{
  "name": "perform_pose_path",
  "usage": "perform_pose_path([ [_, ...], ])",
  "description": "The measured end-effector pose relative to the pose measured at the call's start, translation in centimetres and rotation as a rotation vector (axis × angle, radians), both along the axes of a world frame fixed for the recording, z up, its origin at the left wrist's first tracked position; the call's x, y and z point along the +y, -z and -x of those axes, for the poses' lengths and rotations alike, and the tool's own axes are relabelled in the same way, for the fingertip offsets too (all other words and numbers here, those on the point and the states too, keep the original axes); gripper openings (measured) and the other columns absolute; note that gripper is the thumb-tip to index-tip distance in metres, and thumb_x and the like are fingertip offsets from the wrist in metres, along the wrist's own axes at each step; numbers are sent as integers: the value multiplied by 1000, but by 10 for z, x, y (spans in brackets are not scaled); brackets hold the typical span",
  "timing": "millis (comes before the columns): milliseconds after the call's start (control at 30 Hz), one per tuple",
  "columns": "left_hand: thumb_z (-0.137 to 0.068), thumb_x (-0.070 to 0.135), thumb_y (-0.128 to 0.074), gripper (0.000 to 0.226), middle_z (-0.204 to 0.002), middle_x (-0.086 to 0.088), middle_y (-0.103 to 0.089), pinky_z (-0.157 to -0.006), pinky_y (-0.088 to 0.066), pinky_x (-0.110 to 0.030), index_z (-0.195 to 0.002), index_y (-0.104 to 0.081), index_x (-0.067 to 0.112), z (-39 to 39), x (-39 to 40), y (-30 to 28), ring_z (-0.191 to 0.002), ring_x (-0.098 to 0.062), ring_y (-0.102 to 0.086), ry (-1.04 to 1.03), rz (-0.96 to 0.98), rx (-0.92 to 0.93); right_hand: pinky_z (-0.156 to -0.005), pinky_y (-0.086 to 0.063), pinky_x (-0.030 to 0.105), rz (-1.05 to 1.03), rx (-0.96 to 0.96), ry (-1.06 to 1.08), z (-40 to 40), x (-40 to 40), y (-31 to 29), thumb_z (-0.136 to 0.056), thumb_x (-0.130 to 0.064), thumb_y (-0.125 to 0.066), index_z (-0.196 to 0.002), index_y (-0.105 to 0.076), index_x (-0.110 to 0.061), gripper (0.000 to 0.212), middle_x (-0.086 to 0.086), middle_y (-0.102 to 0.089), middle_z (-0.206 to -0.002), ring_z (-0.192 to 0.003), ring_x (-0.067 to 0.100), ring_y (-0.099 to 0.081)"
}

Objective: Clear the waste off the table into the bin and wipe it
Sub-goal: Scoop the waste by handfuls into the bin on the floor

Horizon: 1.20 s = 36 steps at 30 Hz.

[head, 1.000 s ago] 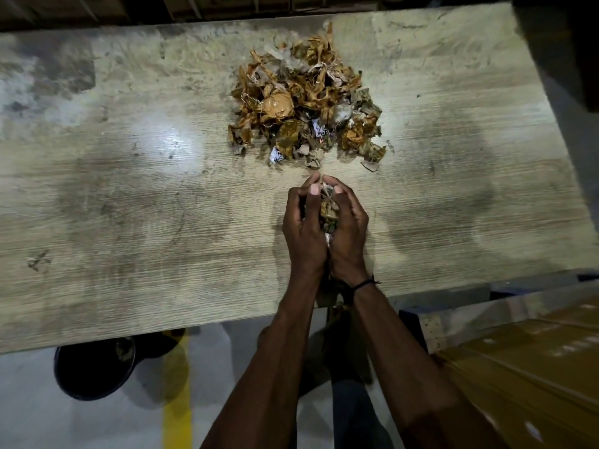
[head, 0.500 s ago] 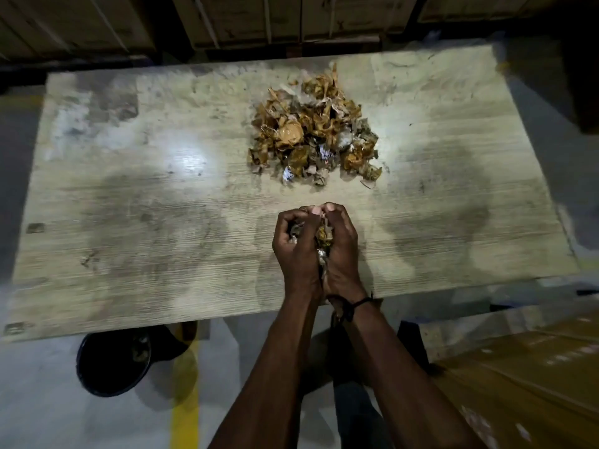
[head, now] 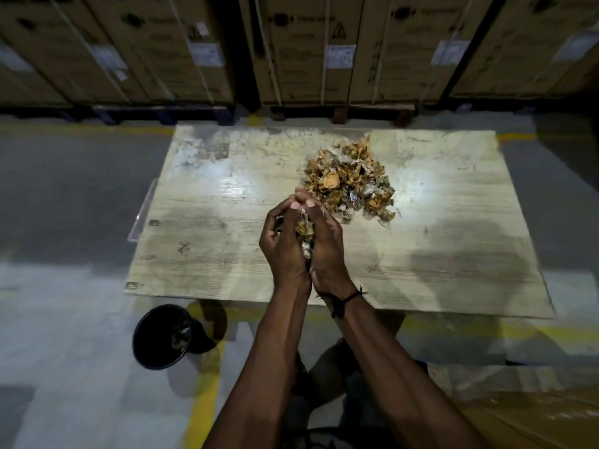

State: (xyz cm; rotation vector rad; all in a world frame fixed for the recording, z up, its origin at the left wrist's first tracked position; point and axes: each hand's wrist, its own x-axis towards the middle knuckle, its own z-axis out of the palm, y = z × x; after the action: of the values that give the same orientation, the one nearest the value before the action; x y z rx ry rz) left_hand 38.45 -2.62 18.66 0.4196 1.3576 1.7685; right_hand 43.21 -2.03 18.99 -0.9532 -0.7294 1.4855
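A heap of crumpled orange-brown and grey waste (head: 351,181) lies on the pale wooden table (head: 207,241), right of centre toward the far edge. My left hand (head: 283,246) and my right hand (head: 327,251) are cupped together above the table's near half, just in front of the heap. Between the palms they hold a handful of waste scraps (head: 304,230). A black bin (head: 160,337) stands on the floor below the table's near left corner, with some scraps inside.
Strapped cardboard boxes (head: 291,50) on pallets line the wall behind the table. Yellow lines (head: 202,413) run across the grey floor. A cardboard box (head: 531,413) lies at the lower right.
Both hands have lifted off the table with the scraps and shifted slightly left. The view has pulled back, so the whole table, the boxes and the bin now show.
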Motion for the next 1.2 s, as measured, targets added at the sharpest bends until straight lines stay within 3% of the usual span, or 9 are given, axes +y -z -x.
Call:
perform_pose_path([
  [133, -85, 27, -75, 12, -108, -4, -79, -95, -58, -39, -95, -81, 24, 12, -11, -28, -112, -27, -72, -130, -38, 28, -98, -52, 21, -60, -7, -120, 12, -7, -29, -109, -9, -49, -132, -65, 0, 29, -8, -72, -123, -120, 5, -66],
  [233, -83, 36, -77, 18, -111, -9, -78, -100, -57, -47, -96, -82, 25, 21, -23, -43, -114, -33, -71, -208, -90, 58, -104, -54, 31, -81, 19, -225, 23, -13, -44, -109, -10, -50, -130, -66, -3, 27, -7, -73, -121, -119, 10, -68],
  [433, -82, 33, -78, 30, -103, -8, -76, -86, -58, -35, -101, -75, 11, 56, -63, -60, -99, -25, -72, -426, -167, 16, -103, -56, 36, -108, 4, -454, 60, -44, -65, -108, -14, -54, -126, -70, -6, 26, 5, -73, -127, -120, 20, -68],
  [567, -88, 42, -71, 50, -123, -15, -74, -99, -54, -44, -119, -72, 3, 81, -105, -74, -117, -32, -69, -542, -134, 9, -109, -51, 52, -131, 3, -598, 99, -79, -63, -105, -22, -56, -127, -70, -6, 31, 12, -70, -132, -125, 30, -66],
  [667, -80, 39, -78, 31, -109, -16, -77, -95, -55, -45, -100, -81, 15, 118, -145, -69, -107, -33, -71, -717, -164, 25, -108, -50, 58, -188, -25, -671, 134, -118, -64, -107, -20, -54, -125, -70, -3, 29, 13, -72, -126, -121, 33, -67],
  [800, -94, 14, -74, 6, -95, -1, -79, -89, -56, -38, -98, -77, 11, 161, -192, -68, -96, -21, -73, -835, -144, 89, -103, -54, 53, -195, 4, -705, 183, -162, -69, -106, -20, -56, -118, -72, -5, 25, 14, -74, -119, -115, 36, -68],
  [900, -96, 9, -72, 7, -93, 2, -80, -88, -56, -36, -97, -78, 14, 207, -237, -76, -94, -18, -73, -876, -155, 156, -94, -56, 40, -183, 27, -748, 231, -208, -76, -103, -22, -58, -111, -74, -12, 21, 6, -76, -111, -107, 26, -71],
  [1000, -96, 4, -72, 6, -91, 3, -80, -83, -57, -30, -100, -76, 6, 252, -283, -75, -91, -15, -74, -921, -155, 160, -86, -56, 27, -187, 43, -789, 277, -252, -77, -108, -9, -52, -109, -70, -7, 19, -4, -77, -100, -97, 13, -71],
  [1200, -98, 0, -69, 14, -88, 4, -80, -81, -56, -27, -93, -76, 11, 325, -347, -62, -88, -12, -73, -934, -156, 116, -96, -54, 40, -110, 52, -837, 349, -317, -58, -107, -17, -55, -117, -70, -1, 23, 11, -73, -110, -106, 25, -68],
])
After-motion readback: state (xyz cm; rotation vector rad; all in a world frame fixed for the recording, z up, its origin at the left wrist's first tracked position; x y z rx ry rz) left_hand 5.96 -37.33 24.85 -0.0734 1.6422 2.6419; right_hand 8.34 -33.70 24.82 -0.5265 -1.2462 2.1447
